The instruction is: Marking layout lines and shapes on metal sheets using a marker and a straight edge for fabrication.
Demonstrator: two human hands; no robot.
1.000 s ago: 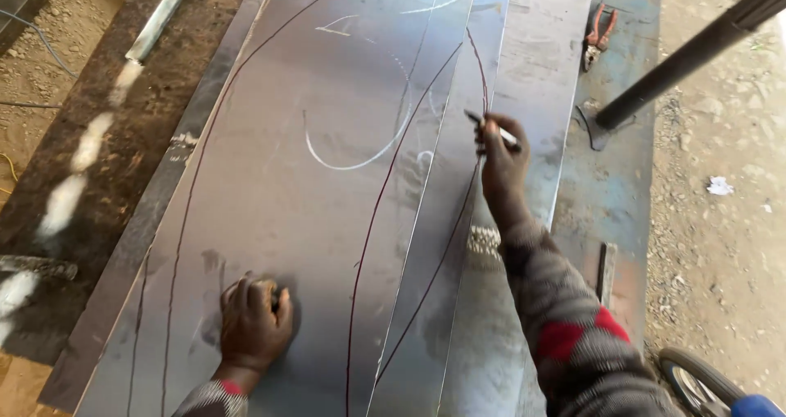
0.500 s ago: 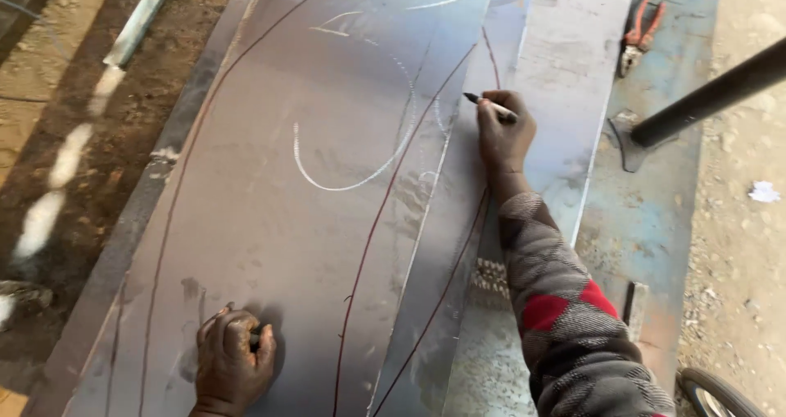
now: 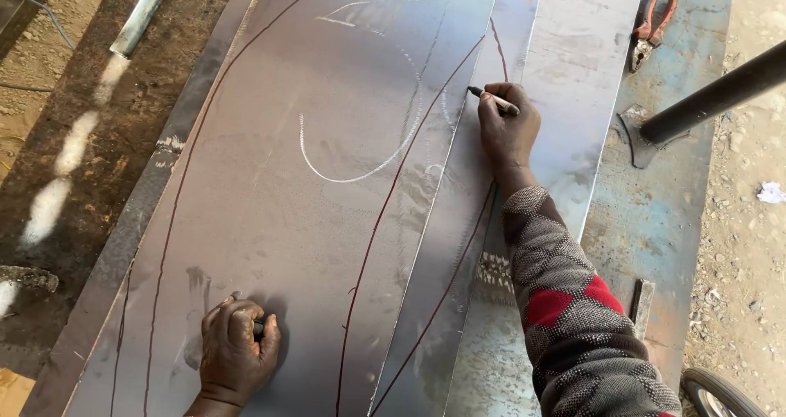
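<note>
- At the far left I see bare dirt ground (image 3: 49, 65) with a pale pipe (image 3: 143, 11) lying on it, its upper end cut off by the frame edge.
- Next comes the big grey metal sheet (image 3: 270, 220), its long axis running from the near edge away and slightly right. Long dark red curved lines and one white chalk arc (image 3: 360, 167) are drawn on it.
- My left hand (image 3: 236, 351) rests on the near part of that sheet, fingers curled together over a small dark object (image 3: 259, 328). Most of it is hidden under the hand, so I cannot tell what it is. The wrist is cut off by the bottom edge.
- Further right a second, narrower sheet (image 3: 458, 245) overlaps the first, and a third, paler sheet (image 3: 573, 97) lies beside it.
- My right hand (image 3: 508, 130) sits on the narrow sheet, fingers clamped on a marker (image 3: 494, 101). The marker lies nearly flat, its long axis left to right, its dark tip pointing left and a little away, touching the metal by a red line. Its back end is hidden in the grip.
- The patterned grey and red sleeve (image 3: 573, 310) runs down to the bottom edge and covers part of the sheets.
- To the right is the blue painted bench (image 3: 655, 212). Red-handled pliers (image 3: 651, 25) lie on its far part, handles pointing away.
- A dark pipe (image 3: 720, 93) slants off the right edge, and a tyre (image 3: 720, 394) is cut off at the corner.
</note>
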